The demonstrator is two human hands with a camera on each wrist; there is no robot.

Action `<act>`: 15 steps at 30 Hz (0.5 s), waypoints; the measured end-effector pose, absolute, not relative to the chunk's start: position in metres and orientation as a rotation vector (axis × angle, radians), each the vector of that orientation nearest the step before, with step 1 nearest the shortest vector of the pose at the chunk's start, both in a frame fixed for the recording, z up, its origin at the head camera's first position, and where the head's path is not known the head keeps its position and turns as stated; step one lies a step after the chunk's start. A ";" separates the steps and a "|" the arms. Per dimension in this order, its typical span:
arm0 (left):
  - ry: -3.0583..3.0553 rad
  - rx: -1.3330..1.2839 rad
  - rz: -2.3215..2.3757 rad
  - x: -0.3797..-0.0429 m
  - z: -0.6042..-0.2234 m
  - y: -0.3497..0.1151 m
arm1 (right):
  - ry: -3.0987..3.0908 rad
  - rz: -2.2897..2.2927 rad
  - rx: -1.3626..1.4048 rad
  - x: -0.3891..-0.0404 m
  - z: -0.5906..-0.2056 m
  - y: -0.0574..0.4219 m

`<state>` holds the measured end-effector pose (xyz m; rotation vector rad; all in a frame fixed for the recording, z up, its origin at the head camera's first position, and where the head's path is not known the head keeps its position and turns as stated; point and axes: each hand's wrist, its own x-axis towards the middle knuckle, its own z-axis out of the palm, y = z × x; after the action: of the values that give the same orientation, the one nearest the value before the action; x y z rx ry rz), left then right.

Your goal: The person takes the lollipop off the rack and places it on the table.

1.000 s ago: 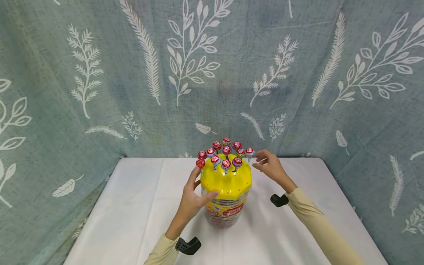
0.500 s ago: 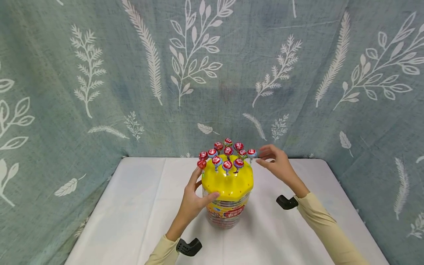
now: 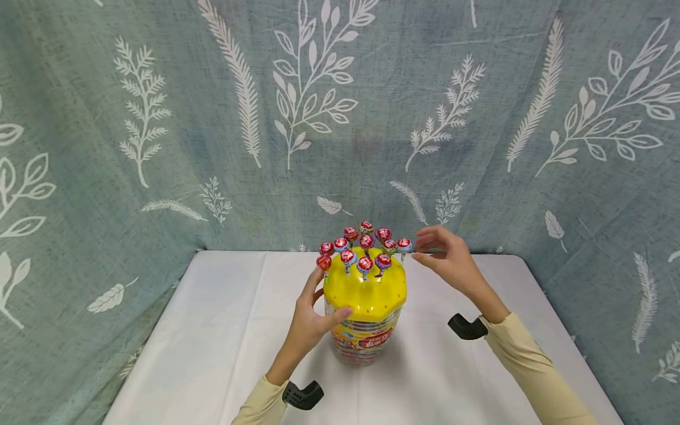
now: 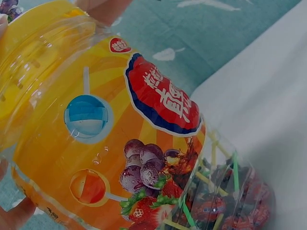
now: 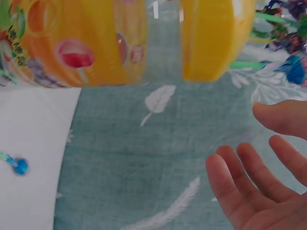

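A clear candy jar (image 3: 363, 342) with a yellow lid (image 3: 366, 298) stands upright on the table. Several red-topped lollipops (image 3: 364, 265) stick up from the lid. My left hand (image 3: 308, 319) holds the lid from the left, thumb over its front edge and fingers along its side. To the right of the lid is my right hand (image 3: 446, 257), its fingertips close beside the rightmost lollipop (image 3: 404, 245). In the right wrist view its thumb and fingers (image 5: 225, 182) are spread apart with nothing between them. More lollipops (image 4: 211, 208) show through the jar's clear lower part.
A white cloth covers the table (image 3: 223, 336). On it in the right wrist view lies a loose blue lollipop (image 5: 20, 166) with a green stick. A grey-green leaf-patterned curtain (image 3: 340, 118) hangs behind the table and along both sides.
My right hand has moved slightly right and up, away from the lid. My left hand keeps its hold, and the lollipops stand as before. The head view has shifted a little.
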<state>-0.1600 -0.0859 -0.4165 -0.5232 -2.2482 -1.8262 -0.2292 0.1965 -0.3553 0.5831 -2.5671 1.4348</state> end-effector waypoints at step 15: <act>-2.220 -0.562 -1.796 -0.180 -0.456 -0.091 | -2.449 1.465 0.704 -0.219 -0.352 0.195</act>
<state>-0.1797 -0.0915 -0.4561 -0.5620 -2.2197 -1.7962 -0.2186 0.1953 -0.3522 0.7044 -2.4492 1.4646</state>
